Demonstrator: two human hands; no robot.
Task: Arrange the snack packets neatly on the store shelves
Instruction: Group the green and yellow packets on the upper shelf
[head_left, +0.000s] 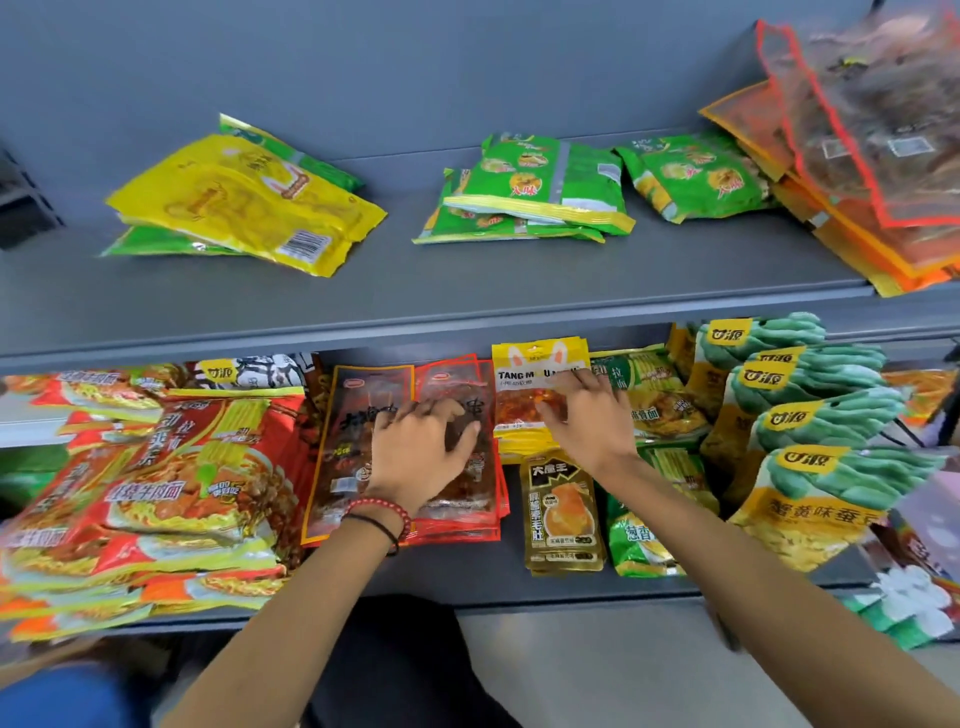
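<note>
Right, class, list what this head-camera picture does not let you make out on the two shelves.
All in the head view:
- Print on the red-edged packets, covered by the left hand; whether it grips or presses is unclear.
- Name on the yellow rabbit packet, partly under the right hand.
- Orange-edged clear packets, blurred, cut off by the right edge.
- Noodle packets, blurred, cut off by the left edge.

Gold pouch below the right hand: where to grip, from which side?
I'd pinch the gold pouch at its near edge, coming from the shelf front: it lies flat with that end free, green packets crowd its right side, and the right hand sits past its far end.
</note>
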